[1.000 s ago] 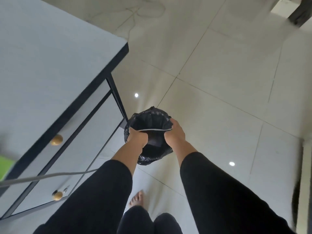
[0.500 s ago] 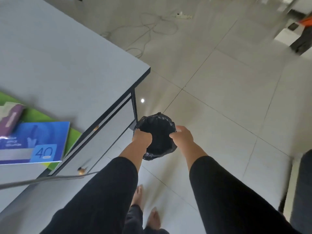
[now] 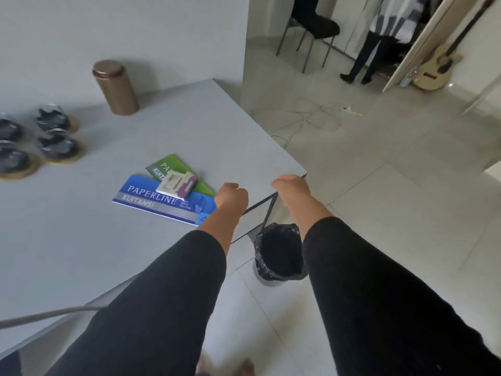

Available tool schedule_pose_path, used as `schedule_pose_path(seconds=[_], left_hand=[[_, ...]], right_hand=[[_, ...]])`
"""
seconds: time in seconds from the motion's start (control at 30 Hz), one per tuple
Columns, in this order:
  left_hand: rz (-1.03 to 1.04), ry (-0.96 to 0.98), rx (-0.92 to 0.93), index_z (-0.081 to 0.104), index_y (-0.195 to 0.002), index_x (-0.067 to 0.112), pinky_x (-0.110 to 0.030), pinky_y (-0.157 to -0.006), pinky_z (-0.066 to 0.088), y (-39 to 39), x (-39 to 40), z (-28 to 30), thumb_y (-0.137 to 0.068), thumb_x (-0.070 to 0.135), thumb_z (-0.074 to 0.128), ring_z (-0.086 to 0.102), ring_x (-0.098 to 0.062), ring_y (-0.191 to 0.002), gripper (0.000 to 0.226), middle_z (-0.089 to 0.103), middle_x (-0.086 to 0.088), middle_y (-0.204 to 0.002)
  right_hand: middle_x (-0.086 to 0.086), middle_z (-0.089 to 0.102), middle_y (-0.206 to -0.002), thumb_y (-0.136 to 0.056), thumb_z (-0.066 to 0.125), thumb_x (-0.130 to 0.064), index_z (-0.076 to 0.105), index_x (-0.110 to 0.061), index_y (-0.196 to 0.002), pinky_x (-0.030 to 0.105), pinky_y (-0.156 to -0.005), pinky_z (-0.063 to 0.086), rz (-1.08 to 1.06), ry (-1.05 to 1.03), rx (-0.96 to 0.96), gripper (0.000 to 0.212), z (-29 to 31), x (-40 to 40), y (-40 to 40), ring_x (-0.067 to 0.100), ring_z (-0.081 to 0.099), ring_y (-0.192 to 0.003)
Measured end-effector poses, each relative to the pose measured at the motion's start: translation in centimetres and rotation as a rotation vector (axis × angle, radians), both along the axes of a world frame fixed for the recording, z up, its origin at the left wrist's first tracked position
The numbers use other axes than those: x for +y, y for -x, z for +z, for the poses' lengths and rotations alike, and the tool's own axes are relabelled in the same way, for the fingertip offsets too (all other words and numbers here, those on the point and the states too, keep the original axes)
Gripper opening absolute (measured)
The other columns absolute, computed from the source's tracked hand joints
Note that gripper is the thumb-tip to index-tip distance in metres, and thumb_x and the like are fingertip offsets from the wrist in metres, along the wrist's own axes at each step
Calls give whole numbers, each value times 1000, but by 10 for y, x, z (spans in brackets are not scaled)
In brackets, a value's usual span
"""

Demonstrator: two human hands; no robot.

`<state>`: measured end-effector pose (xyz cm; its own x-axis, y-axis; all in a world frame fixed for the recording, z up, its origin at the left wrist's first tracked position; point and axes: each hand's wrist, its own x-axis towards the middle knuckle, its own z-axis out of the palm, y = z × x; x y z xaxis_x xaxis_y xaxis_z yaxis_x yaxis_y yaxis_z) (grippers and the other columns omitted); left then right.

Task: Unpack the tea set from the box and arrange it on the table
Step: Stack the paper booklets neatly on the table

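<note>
Both hands are hovering with fingers curled on nothing, the left hand (image 3: pixel 232 195) nearer the glass cups (image 3: pixel 55 143) sitting far-left on the counter (image 3: pixel 189 126), the right hand (image 3: pixel 291 189) past its corner.

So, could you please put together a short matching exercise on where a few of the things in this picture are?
Things:
1. bronze canister
2. blue receipt book
3. bin with black liner
4. guitar

Places:
A. on the floor by the table corner
B. leaning by the door, far right
C. upright at the table's far edge
D. flat on the table near the left hand

Pairs: 1-C, 2-D, 3-A, 4-B
</note>
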<state>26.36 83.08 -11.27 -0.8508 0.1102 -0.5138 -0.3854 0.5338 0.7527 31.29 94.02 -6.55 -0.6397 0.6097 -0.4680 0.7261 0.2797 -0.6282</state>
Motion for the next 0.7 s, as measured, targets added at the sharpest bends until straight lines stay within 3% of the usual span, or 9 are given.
schedule_pose_path(seconds=[0.1,0.23,0.3,0.37,0.47,0.57,0.7], left_hand=[[132,3,48,52,-132,5,-35,-101,41,19,-47,9,-96,12,41,51,-32,-123,38,55,-15,-132],[342,22,-27,55,-126,1,-40,-98,46,41,-110,-2,-92,25,48,55,-35,-118,42,58,-18,-127],[463,-6,-103,52,-127,4,-40,-95,49,50,-134,-13,-89,28,50,58,-33,-114,45,57,-15,-127],[586,-76,-167,49,-125,10,-34,-79,50,54,-148,-23,-89,30,55,62,-27,-100,42,61,-11,-120],[686,-177,-229,49,-118,12,-31,-67,45,57,-153,-40,-89,30,60,60,-22,-83,36,62,-6,-106],[735,-218,-217,48,-113,13,-28,-61,44,65,-150,-53,-89,30,62,58,-19,-76,32,59,-4,-100],[805,-148,-196,49,-117,11,-37,-82,55,81,-146,-63,-80,41,69,65,-26,-97,52,61,-5,-113]], right_hand=[[20,61,-124,-90,52,-16,59,3,-122,38,-96,48,82,39,48,38,9,-33,26,32,61,-108],[17,64,-118,-90,53,-20,61,1,-116,34,-89,48,190,50,33,34,3,-77,56,30,61,-101],[16,63,-105,-91,52,-24,62,-5,-106,28,-76,45,260,26,-8,26,-4,-97,68,29,60,-95],[10,57,-92,-92,52,-29,55,-10,-94,22,-61,40,315,19,-33,20,-19,-110,80,24,54,-77],[9,57,-94,-92,52,-38,50,-11,-95,22,-46,31,342,5,-85,27,-38,-118,95,21,53,-73],[14,62,-113,-92,51,-41,54,-4,-110,22,-53,36,329,14,-89,41,-57,-118,113,26,57,-88],[17,54,-127,-90,49,-42,50,-3,-127,29,-75,41,322,33,-135,53,-74,-116,139,32,57,-110]])
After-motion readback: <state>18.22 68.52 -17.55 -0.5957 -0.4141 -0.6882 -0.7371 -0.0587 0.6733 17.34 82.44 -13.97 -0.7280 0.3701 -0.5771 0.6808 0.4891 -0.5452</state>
